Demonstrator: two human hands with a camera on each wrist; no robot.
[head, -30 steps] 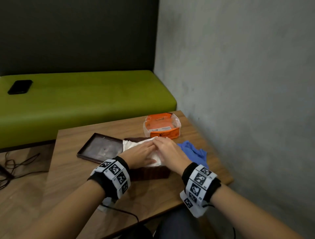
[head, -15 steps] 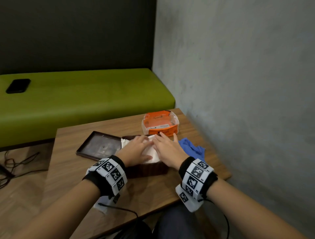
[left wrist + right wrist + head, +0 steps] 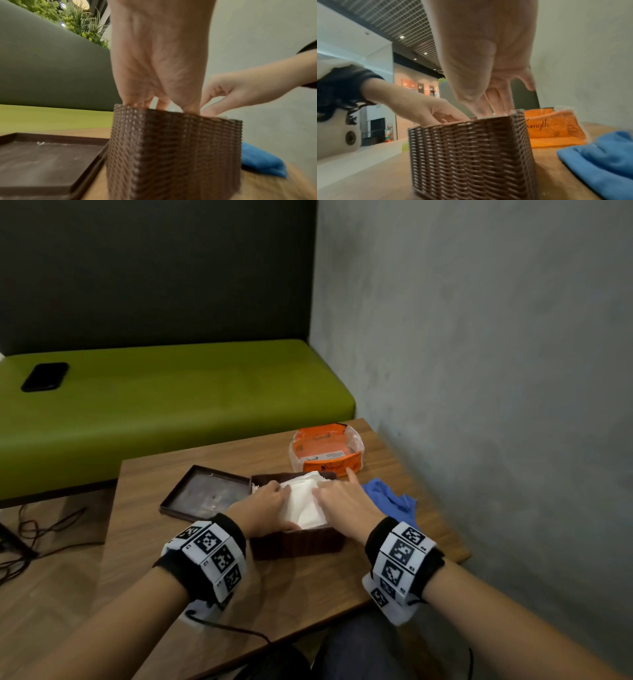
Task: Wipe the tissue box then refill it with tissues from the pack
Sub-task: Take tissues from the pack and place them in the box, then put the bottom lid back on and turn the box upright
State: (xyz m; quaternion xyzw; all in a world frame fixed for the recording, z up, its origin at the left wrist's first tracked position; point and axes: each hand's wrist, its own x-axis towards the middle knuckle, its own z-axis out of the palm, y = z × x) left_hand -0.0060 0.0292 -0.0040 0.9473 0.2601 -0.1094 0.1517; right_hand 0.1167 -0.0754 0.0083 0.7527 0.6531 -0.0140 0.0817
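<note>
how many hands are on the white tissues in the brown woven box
2. The left hand presses the white tissues on their left side, the right hand on their right, inside the brown woven box.

Inside the tissue box both hands cover most of the tissues, so how deep the stack sits can't be made out. The left hand hides its fingertips behind the box's rim in the wrist view. Beyond the box, the pack's printed lettering is too small to read fully, and the blue cloth beside the box is cut off by the frame's edge.
</note>
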